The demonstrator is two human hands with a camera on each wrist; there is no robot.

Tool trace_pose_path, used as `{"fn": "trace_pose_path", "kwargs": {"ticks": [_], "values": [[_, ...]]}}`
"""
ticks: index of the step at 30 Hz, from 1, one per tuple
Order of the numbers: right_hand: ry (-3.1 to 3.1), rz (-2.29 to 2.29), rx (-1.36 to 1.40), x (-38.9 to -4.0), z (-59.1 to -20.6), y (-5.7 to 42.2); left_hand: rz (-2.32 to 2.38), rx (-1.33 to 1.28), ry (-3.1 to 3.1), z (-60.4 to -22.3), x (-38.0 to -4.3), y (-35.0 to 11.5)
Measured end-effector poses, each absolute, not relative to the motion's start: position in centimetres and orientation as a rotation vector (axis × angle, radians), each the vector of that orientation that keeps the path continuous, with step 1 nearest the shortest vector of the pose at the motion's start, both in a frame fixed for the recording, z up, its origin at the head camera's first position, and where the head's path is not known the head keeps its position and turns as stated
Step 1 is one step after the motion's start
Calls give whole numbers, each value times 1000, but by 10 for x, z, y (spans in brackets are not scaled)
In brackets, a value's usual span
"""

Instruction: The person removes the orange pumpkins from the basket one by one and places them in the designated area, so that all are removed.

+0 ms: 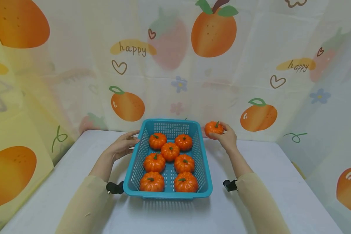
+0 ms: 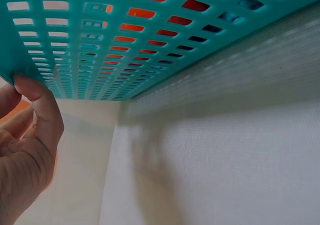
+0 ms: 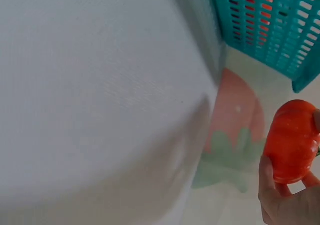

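A blue plastic basket (image 1: 206, 175) with perforated walls holds several small orange pumpkins (image 1: 170, 151) with green stems. My right hand (image 1: 228, 138) grips another small pumpkin (image 1: 212, 128) just outside the basket's far right corner. Fingers and thumb are around that pumpkin (image 3: 292, 142) in the right wrist view, above the table. On the other side, my left hand (image 1: 123, 145) is beside the basket's left wall, its fingers loosely bent. In the left wrist view a fingertip of the left hand (image 2: 37, 120) touches the basket's rim from below.
The basket stands on a white table (image 1: 237, 214). Behind the table hangs a fruit-printed cloth (image 1: 175, 81), which also covers the left and right sides. Black straps (image 1: 230, 185) show at both sleeves' cuffs.
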State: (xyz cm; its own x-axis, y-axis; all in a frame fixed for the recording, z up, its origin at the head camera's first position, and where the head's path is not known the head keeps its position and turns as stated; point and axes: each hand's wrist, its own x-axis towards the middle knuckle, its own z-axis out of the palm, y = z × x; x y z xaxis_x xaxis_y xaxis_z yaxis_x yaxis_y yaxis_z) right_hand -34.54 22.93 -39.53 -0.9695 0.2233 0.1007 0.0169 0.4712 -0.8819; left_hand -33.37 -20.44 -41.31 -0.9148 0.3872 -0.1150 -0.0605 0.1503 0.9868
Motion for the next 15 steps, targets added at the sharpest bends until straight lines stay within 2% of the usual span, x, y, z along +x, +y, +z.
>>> {"fn": "trace_pose_path", "kwargs": {"ticks": [15], "values": [[-2536, 1488, -400, -361, -426, 242, 1824, 306, 2095, -413, -334, -204]]}}
